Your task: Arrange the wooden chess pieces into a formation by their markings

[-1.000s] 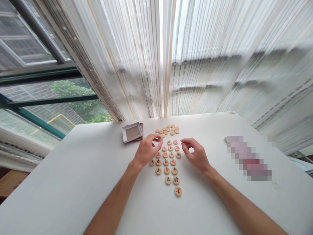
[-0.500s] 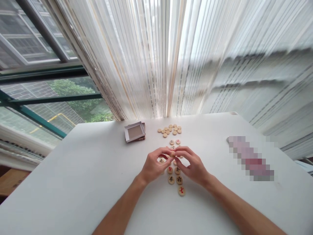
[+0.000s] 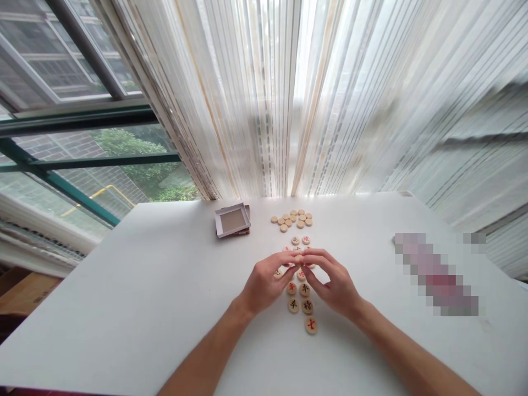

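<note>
My left hand point(image 3: 266, 283) and my right hand point(image 3: 332, 283) meet fingertip to fingertip above the middle of a white table point(image 3: 144, 286). Together they pinch a small round wooden game piece point(image 3: 298, 258). Beneath and in front of them lie several face-up wooden discs point(image 3: 304, 306) with red or black characters; the nearest one point(image 3: 311, 325) bears a red mark. Farther back sits a cluster of blank-side-up discs point(image 3: 293, 219). Both hands hide part of the rows.
A small open cardboard box point(image 3: 232, 220) lies at the back left of the pieces. A blurred-out long object point(image 3: 437, 275) rests on the right side. Sheer striped curtains point(image 3: 309, 99) hang right behind the far edge; a window is at the left.
My left hand drew back from the far pile with a piece and met my right hand over the rows; both now pinch it. The view shifted slightly.
</note>
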A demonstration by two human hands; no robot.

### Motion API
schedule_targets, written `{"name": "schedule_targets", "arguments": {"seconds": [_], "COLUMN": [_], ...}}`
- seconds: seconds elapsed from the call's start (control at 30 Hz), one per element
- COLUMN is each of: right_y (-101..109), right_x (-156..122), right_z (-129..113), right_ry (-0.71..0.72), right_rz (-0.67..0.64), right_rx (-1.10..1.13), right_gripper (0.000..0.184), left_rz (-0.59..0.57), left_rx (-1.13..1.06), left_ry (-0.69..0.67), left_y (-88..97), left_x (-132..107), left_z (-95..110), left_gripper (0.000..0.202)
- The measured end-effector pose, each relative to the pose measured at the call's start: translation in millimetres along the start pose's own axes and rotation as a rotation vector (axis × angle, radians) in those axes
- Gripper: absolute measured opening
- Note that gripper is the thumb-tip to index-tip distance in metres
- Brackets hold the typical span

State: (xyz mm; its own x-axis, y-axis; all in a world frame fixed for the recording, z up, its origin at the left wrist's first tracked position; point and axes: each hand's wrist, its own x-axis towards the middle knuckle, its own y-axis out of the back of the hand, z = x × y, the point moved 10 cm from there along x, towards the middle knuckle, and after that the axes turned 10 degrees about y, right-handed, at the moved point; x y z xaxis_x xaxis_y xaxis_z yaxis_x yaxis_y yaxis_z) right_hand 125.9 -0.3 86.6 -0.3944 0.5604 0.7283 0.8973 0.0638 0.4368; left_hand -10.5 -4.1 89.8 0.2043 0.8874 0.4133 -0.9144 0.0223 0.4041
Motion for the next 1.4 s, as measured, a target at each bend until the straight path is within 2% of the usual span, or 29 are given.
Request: {"name": "schedule_targets", "arguments": {"seconds": [0.13, 0.3, 0.5, 1.4], "right_y": [-2.9, -4.6, -2.6, 0.5], "right_x": [0.5, -1.8, -1.7, 0.7], "right_z": [0.2, 2.9, -1.1, -3.3], "right_ry": [-0.01, -0.014, 0.045, 0.04], "right_rz": [-0.023, -0.037, -0.02, -0.003], "right_rx": [0.017, 0.01, 0.029, 0.039], "right_gripper": [0.033, 0.032, 0.034, 0.036], "left_rz": [0.043, 0.048, 0.074, 0.094], "left_rx": [0.131, 0.169, 0.177, 0.285], "left_ry": [-0.138, -0.193, -0.276, -0.306], "left_y": [0.1, 0.5, 3.4, 0.7], "left_x": [-5.8, -6.7, -8.0, -9.9], "left_z": [9.5, 14.3, 20.7, 21.9], "left_gripper": [0.024, 0.028, 0.03, 0.035]}}
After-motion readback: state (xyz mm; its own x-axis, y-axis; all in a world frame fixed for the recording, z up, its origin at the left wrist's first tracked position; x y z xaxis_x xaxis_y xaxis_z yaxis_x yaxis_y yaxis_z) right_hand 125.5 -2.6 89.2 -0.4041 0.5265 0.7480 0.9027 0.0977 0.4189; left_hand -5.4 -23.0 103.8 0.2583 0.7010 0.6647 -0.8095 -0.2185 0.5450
